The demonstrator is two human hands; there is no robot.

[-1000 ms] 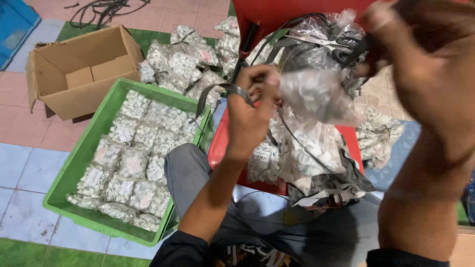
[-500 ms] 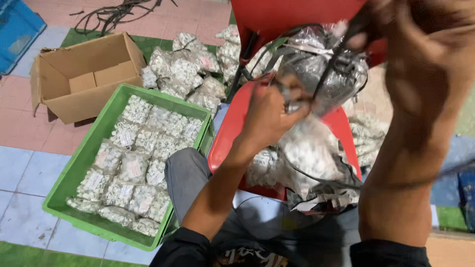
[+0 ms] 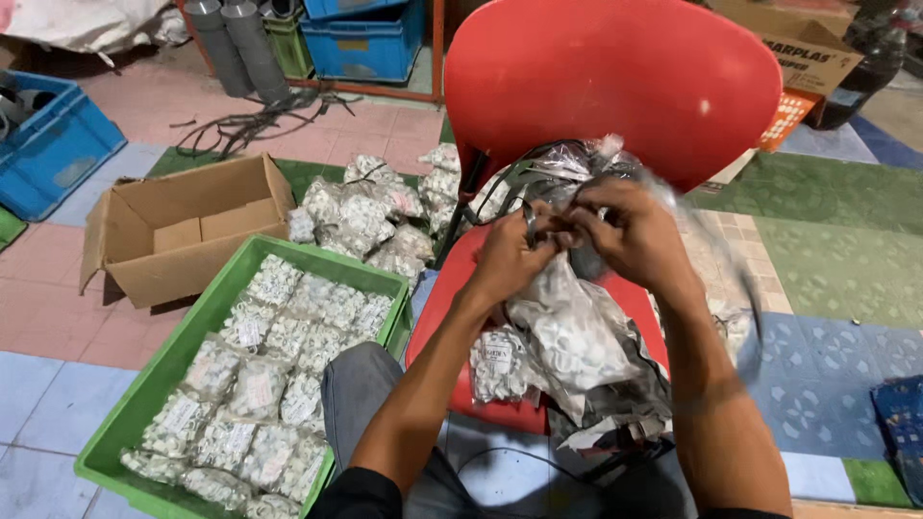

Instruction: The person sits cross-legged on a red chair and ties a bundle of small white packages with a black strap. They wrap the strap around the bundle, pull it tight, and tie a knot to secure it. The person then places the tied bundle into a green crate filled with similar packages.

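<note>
While your left hand (image 3: 514,252) and right hand (image 3: 630,231) pinch shut on the neck of the clear bag (image 3: 574,332) above the red chair (image 3: 615,82), note: bag full of small white pieces, bulging, translucent. Risk, as judged: a loosened pinch spills pieces toward the green crate (image 3: 183,360).

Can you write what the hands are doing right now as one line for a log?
left hand: pinching top of clear bag of small white pieces | right hand: gripping same bag top | beneath: red chair | nearby: green crate

Both hands (image 3: 577,235) at clear bag's (image 3: 577,332) neck
</note>
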